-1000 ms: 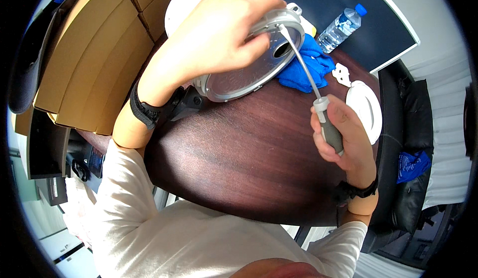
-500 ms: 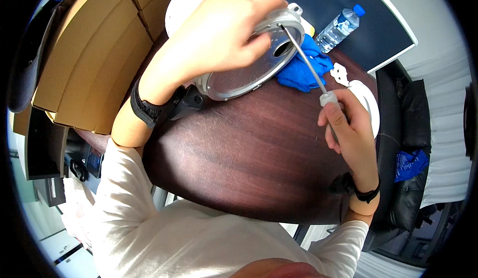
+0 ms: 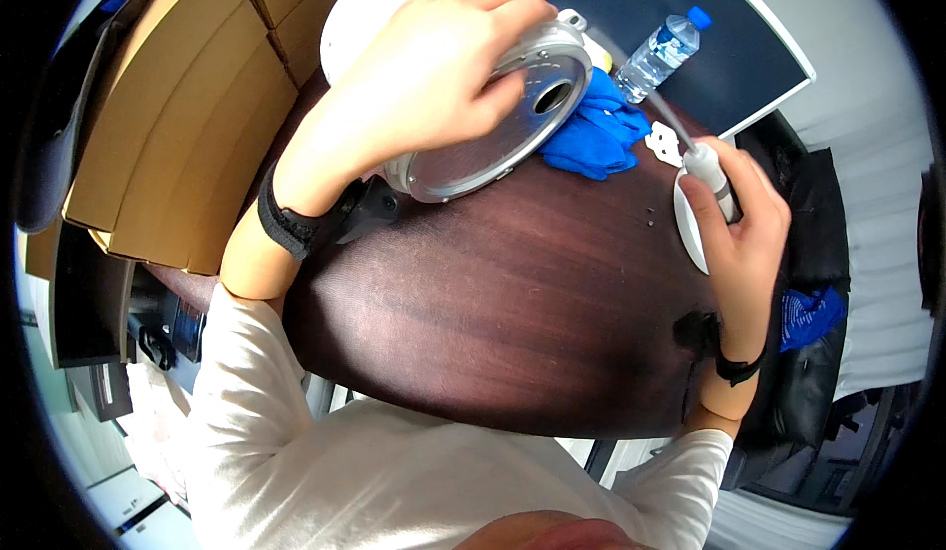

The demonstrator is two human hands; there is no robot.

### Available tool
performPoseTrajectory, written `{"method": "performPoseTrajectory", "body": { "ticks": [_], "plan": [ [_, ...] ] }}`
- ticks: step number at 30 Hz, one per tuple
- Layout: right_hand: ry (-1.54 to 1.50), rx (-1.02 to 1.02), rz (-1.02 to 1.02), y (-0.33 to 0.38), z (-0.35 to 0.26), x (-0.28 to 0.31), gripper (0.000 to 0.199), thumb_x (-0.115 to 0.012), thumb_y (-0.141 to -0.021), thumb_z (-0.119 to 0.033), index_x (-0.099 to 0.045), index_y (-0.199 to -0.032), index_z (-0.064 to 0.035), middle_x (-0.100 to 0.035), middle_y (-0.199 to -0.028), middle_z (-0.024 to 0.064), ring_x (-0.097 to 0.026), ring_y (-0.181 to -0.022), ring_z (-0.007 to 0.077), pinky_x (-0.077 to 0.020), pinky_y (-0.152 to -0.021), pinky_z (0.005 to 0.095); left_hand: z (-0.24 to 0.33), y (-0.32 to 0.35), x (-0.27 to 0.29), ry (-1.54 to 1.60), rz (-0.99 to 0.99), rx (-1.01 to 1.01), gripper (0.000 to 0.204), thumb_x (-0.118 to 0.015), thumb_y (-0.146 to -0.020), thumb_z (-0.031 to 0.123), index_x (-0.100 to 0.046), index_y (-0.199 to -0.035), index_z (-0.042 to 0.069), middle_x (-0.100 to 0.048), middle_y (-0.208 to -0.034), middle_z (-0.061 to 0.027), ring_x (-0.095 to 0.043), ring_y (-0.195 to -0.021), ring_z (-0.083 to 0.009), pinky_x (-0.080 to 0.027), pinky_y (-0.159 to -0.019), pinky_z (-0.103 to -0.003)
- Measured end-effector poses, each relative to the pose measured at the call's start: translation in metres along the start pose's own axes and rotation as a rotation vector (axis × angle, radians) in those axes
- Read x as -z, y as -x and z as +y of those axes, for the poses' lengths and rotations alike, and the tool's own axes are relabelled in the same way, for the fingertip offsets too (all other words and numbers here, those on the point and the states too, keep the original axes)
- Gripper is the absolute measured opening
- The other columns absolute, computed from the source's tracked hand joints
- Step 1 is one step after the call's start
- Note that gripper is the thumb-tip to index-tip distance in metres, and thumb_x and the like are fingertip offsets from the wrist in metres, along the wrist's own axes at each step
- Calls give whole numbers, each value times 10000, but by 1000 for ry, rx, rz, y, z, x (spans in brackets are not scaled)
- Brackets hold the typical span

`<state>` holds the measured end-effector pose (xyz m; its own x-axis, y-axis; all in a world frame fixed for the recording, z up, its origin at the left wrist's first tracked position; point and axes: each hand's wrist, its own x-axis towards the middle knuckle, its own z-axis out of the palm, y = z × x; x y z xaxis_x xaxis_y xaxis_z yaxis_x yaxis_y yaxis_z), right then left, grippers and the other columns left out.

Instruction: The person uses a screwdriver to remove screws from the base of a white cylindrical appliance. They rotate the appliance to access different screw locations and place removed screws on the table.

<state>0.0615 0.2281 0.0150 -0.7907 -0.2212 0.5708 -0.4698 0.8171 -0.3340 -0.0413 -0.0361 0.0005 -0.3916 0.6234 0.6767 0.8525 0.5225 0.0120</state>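
Observation:
My left hand (image 3: 448, 67) grips the rim of a round white housing with a silver metal face (image 3: 458, 161), tilted up on its edge. The thumb lies on the metal face and the fingers reach over the top; a dark round hole shows in the face. My right hand (image 3: 744, 225) is closed around the light grey handle of a screwdriver (image 3: 704, 164). Its shaft is blurred and points up and left, apart from the housing. Two tiny dark specks (image 3: 650, 217) lie on the table near my right hand.
A blue cloth (image 3: 596, 136), a water bottle (image 3: 665, 52) and a white bracket (image 3: 665, 143) stand or lie beyond the housing. A white round piece (image 3: 690, 225) is partly behind my right hand. Cardboard boxes (image 3: 197, 106) rise at the left of the dark wooden table (image 3: 473, 304).
My right hand has moved right, drawing the screwdriver tip away from the housing's rim. Two dark specks now show on the table. The left hand keeps its grip.

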Motion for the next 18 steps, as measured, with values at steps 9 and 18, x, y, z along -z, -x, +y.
{"method": "performPoseTrajectory", "body": {
  "ticks": [9,18],
  "plan": [
    [-1027,-713,-485,26,-3,-16,472,-426,-1006,-439,-572,-1056,7,-527,-647,27,-455,-395,76,-293,-343,205,0,1,0,-7,-5,12,472,-611,-742,93,-554,-1202,7,-590,-1201,-198,-542,-1162,-355,-388,-1029,-432],
    [-1028,-696,-528,27,-4,-26,467,-421,-1016,-415,-572,-1047,26,-520,-630,21,-425,-378,61,-277,-339,201,-1,1,-1,-21,8,7,476,-609,-741,93,-551,-1205,3,-587,-1205,-203,-538,-1167,-359,-384,-1036,-434]
  ]
}}
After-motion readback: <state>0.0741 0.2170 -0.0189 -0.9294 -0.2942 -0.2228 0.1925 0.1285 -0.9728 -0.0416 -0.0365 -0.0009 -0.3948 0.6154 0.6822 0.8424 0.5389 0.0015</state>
